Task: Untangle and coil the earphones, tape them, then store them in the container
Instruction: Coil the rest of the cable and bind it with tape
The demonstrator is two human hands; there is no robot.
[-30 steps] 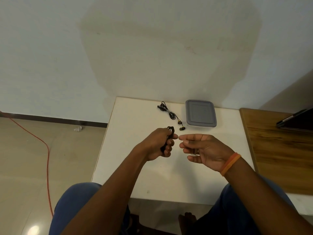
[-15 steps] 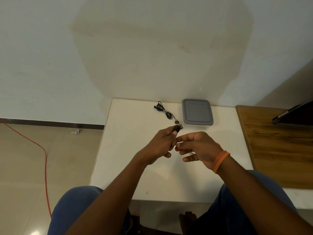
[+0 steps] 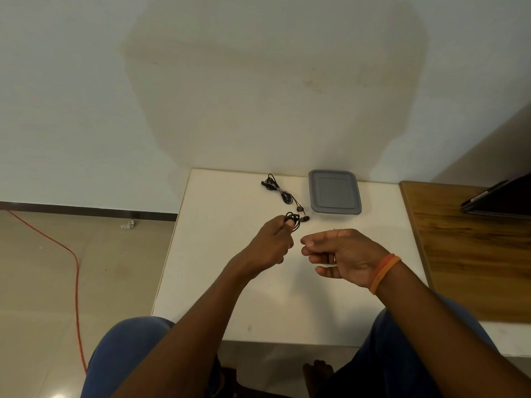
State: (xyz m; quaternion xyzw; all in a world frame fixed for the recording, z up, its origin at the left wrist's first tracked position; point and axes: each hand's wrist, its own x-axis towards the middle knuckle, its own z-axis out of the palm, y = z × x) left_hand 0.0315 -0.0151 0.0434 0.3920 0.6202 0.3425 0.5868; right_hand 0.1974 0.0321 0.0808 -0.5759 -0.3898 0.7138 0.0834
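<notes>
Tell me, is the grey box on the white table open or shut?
Shut. The grey plastic container has its flat lid sitting on top, covering it fully, so nothing inside shows.

White table point(image 3: 218, 282): earphones point(image 3: 280, 191), container point(image 3: 334, 196).

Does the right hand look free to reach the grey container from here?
Probably yes. The right hand hovers with fingers curled, seemingly empty, and bare table lies between it and the lidded container. The left hand holds the coil off to the side.
</notes>
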